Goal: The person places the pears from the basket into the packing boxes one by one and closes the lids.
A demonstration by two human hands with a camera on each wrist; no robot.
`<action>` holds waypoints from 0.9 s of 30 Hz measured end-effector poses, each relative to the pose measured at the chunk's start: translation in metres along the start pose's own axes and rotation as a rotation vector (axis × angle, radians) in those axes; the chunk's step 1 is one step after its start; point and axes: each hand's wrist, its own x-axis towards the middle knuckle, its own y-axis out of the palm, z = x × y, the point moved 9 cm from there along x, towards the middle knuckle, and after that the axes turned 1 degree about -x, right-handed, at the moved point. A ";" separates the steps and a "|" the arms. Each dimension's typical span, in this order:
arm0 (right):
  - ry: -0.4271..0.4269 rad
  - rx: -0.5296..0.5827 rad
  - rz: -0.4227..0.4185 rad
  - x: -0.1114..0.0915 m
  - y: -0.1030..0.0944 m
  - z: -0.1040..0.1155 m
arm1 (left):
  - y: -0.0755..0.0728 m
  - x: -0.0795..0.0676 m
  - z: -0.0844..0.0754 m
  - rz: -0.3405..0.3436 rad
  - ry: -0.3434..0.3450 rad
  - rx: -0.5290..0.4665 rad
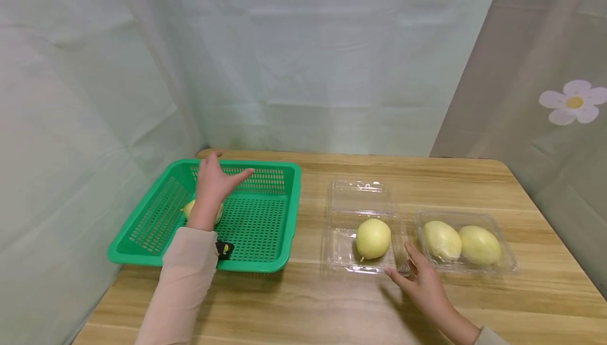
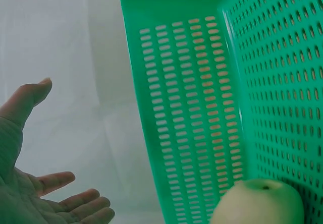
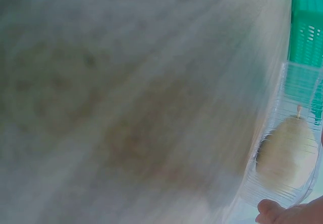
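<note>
My left hand (image 1: 213,181) hovers over the green basket (image 1: 295,203) with thumb and fingers spread, holding nothing. Beneath its wrist lies a pale yellow pear (image 1: 188,209), partly hidden by the arm; the left wrist view shows this pear (image 2: 260,204) too. A clear plastic clamshell box (image 1: 339,247) stands with its lid raised at the back, and one pear (image 1: 373,238) sits inside. At the box's front right corner, my right hand (image 1: 427,284) touches it, thumb at the front edge and extended fingers along the right side.
A second clear box (image 1: 507,260), holding two pears (image 1: 480,245), stands to the right, close to my right hand. All of it rests on a wooden table (image 1: 308,303). Pale curtains (image 1: 322,71) hang behind and at both sides.
</note>
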 end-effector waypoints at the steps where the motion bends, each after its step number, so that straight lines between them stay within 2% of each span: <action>1: 0.001 0.002 0.000 0.000 0.000 0.000 | 0.000 0.000 0.002 0.006 -0.006 0.006; 15: 0.013 -0.017 -0.005 -0.002 -0.002 -0.004 | -0.003 0.004 0.034 0.061 -0.083 -0.002; 21: 0.018 -0.020 -0.006 -0.002 -0.002 -0.005 | -0.004 0.005 0.050 0.083 -0.106 0.026; 27: 0.018 -0.025 -0.002 -0.002 -0.003 -0.004 | -0.002 0.006 0.062 0.133 -0.144 0.046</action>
